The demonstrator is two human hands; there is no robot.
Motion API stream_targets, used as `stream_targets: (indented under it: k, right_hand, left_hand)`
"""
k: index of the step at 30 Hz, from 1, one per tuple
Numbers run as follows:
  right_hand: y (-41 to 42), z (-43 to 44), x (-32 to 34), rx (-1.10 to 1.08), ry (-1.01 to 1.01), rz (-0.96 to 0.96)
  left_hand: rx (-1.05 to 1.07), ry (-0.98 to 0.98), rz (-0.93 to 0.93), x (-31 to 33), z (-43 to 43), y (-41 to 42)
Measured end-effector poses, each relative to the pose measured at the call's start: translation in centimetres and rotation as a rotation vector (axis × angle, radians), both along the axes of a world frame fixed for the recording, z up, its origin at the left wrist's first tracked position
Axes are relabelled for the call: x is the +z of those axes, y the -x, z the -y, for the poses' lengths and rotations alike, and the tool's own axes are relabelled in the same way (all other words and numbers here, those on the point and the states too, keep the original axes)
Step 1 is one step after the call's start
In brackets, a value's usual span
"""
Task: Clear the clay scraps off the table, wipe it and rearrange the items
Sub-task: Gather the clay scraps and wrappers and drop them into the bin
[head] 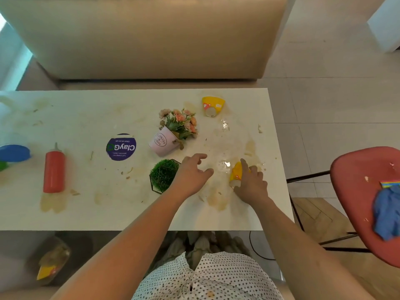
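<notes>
— How does the bench look?
— The white bench (86,213) is smeared with tan stains (218,202), and clay scraps (259,128) lie scattered over it, many of them toward the right edge.

— And the hands?
— The left hand (192,174) hovers with its fingers spread and loosely bent, holding nothing, just beside the green plant (163,175). The right hand (251,185) grips the near yellow cup (237,171), which lies on its side close to the right edge. The forefinger is stretched along the cup's top.

— What else is on it?
— The far yellow cup (213,106) lies tipped toward the far right corner. A pink flowerpot (161,142) leans over mid-bench, with a purple round label (121,147) beside it. A red squeeze bottle (53,169) is further left, and a blue lid (14,152) is at the left edge.

— The room?
— A beige sofa (151,40) stands beyond the far edge, on pale floor tiles (324,83). Off the right edge is a red chair (357,180) with a blue cloth (387,215) on its seat.
</notes>
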State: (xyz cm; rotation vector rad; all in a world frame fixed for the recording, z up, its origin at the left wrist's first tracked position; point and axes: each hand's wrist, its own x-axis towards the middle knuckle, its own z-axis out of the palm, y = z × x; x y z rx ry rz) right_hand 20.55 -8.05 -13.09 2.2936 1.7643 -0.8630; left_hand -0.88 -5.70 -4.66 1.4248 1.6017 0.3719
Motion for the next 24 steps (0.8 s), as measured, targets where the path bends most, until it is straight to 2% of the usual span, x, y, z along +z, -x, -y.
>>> stream_targets:
  k: [4,8,11,15,21,24]
  right_hand:
    - [-0.2,-0.2,0.4,-0.027,-0.079,-0.065]
    - [0.3,-1.5,2.0,-0.047,-0.261,-0.165]
    - [1.1,-2.7,3.6,-0.015,-0.383,-0.251]
    - [2.7,-3.8,5.3,0.084,-0.510,-0.319]
    - [3.6,-5.4,5.8,0.222,-0.500,-0.426]
    - [2.9,-6.8,6.6,0.224,-0.447,-0.584]
  left_hand:
    - [-0.005,0.016,-0.011,-0.1,0.0,-0.7]
    - [0.068,0.046,0.039,-0.1,-1.0,-1.4]
    - [0.168,0.099,0.144,0.4,-2.3,-2.3]
    - [0.218,0.125,0.167,1.3,-4.0,-3.0]
    - [0.273,-0.015,0.087,1.1,-5.8,-3.3]
    - [0.359,-0.067,0.033,1.0,-6.7,-2.5]
